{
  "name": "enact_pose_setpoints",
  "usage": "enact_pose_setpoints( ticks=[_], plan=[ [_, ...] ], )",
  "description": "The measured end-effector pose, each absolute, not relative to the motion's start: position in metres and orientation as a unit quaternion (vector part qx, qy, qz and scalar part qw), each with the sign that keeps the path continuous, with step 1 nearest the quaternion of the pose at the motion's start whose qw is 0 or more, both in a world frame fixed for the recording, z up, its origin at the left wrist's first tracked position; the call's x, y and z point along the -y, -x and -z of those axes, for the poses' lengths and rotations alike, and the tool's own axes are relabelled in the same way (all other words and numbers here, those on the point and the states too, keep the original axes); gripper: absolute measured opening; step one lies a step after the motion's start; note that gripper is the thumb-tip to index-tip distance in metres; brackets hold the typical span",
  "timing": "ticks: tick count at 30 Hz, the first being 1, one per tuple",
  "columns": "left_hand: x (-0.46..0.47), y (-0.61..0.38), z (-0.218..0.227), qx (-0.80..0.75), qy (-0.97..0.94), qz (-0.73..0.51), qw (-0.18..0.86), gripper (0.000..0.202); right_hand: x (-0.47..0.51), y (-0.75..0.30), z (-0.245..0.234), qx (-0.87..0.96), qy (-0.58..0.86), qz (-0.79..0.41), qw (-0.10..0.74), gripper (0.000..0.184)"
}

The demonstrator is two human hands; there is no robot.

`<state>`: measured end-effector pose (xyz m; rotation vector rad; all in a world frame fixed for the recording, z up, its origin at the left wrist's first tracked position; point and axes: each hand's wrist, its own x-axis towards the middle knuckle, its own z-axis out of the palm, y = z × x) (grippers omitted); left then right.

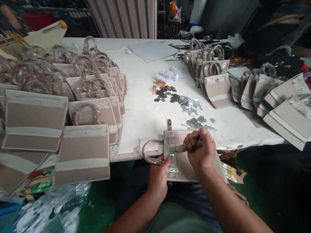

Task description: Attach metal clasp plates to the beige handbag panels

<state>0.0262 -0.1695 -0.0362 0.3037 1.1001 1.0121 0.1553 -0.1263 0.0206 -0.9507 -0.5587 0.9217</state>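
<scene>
White-covered table observed from where I stand, a ribbed panel behind its far edge. Below the table's left end, a clear plastic bag holds white scraps; beside it is a blue container, contents not discernible. Near the table's middle, white pouches lie next to gold-coloured fittings, contents likewise unreadable; loose metal plates are strewn nearer the front. Similar bags crowd both ends of the table.

One bag piece sits at the table's near edge, overhanging it: taupe, pale-edged, with a lighter band bearing bright metal fittings, and a film-wrapped ring handle. Its handle side faces the table's left end; its long axis appears to run along the near edge.

Left hand grips the piece, thumb on the band, fingers largely hidden. Right hand is closed round a tool pointing toward the table's left end, its tip at a fitting; contact cannot be confirmed.
</scene>
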Motion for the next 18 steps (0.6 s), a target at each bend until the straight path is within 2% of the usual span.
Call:
enact_pose_setpoints(
  ticks=[4, 10, 13, 18],
  plan=[
    [0.170, -0.029, 0.036, -0.494, -0.124, -0.467, 0.723, 0.040, 0.119, -0.152, -0.019, 0.240, 0.403, -0.453, 0.758, 0.040],
    [0.170, -0.030, 0.035, -0.503, -0.121, -0.463, 0.719, 0.035, 0.122, -0.146, -0.013, 0.322, 0.408, -0.439, 0.733, 0.039],
    [0.169, -0.029, 0.034, -0.499, -0.127, -0.469, 0.717, 0.033, 0.124, -0.140, -0.010, 0.410, 0.445, -0.417, 0.679, 0.041],
    [0.169, -0.028, 0.033, -0.504, -0.133, -0.482, 0.704, 0.026, 0.111, -0.128, -0.023, 0.547, 0.503, -0.405, 0.533, 0.049]
  ],
)
